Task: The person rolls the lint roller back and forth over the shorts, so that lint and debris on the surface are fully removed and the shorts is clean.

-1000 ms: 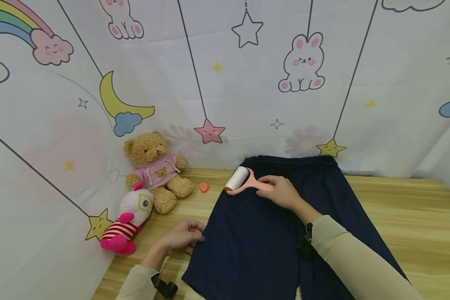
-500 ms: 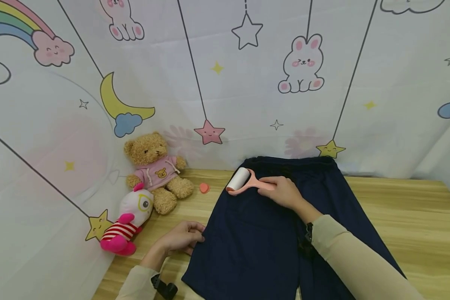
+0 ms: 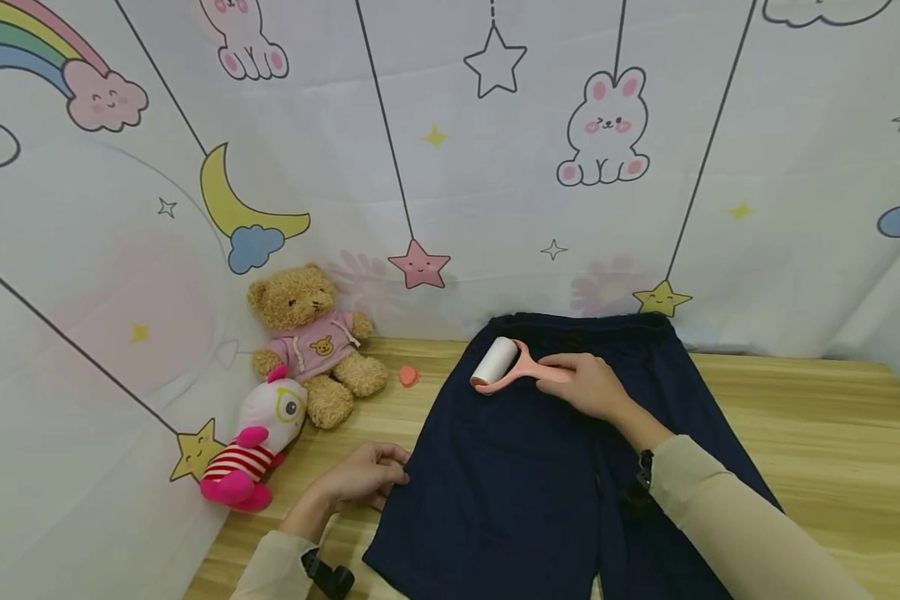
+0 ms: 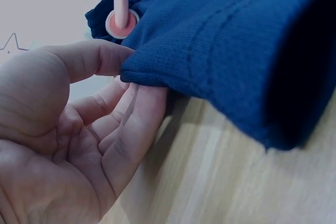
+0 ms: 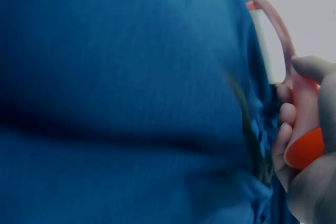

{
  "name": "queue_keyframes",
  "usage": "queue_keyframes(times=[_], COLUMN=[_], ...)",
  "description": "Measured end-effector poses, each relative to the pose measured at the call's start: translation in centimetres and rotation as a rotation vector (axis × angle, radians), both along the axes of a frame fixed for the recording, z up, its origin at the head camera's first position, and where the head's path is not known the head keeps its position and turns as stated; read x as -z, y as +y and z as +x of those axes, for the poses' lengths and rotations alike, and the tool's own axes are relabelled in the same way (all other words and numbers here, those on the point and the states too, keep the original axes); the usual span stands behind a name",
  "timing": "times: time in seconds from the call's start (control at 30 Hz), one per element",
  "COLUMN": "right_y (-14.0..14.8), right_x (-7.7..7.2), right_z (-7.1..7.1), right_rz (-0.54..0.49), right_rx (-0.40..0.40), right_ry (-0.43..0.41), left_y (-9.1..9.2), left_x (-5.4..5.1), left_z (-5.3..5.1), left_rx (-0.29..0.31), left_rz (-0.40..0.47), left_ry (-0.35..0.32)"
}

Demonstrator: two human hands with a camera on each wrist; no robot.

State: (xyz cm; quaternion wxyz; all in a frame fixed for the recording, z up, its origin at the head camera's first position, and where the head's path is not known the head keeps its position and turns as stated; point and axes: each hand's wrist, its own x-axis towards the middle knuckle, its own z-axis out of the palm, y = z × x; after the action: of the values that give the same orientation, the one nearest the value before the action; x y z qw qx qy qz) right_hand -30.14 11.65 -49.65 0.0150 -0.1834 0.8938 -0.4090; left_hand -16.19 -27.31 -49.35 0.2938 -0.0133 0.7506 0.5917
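Observation:
A pair of navy blue shorts (image 3: 495, 492) lies flat, its gathered waistband at the back. My right hand (image 3: 587, 385) grips the pink handle of a lint roller (image 3: 495, 361), whose white cylinder rests on the cloth below the waistband, towards the left. In the right wrist view, fingers and thumb wrap round that handle (image 5: 304, 108). Down at the left edge of the shorts, my left hand (image 3: 367, 475) pinches the fabric; the left wrist view has the thumb above and fingers beneath the hem (image 4: 157, 69).
A brown teddy bear (image 3: 311, 342) in a pink hoodie sits at the back left. Leaning by it is a pink and white plush toy (image 3: 251, 450). A small coral heart-shaped piece (image 3: 408, 376) lies on the wooden table (image 3: 832, 442). A printed white curtain (image 3: 495, 192) hangs behind.
My right hand has moved the lint roller a little to the right across the shorts. The left hand stays at the edge of the cloth.

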Motion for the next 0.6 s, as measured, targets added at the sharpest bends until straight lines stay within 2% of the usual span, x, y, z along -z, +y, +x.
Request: queue_keyframes(times=[0.23, 0.6], right_y=[2.5, 6.5], right_x=[-0.4, -0.4], right_z=[0.3, 1.0], right_rz=[0.002, 0.033], right_rx=[-0.022, -0.02], right_ry=[-0.008, 0.028], left_y=[0.0, 0.1], left_x=[-0.2, -0.4], left_z=[0.1, 0.1], left_rx=[-0.001, -0.002], left_rz=[-0.015, -0.015], left_ry=[0.003, 0.0])
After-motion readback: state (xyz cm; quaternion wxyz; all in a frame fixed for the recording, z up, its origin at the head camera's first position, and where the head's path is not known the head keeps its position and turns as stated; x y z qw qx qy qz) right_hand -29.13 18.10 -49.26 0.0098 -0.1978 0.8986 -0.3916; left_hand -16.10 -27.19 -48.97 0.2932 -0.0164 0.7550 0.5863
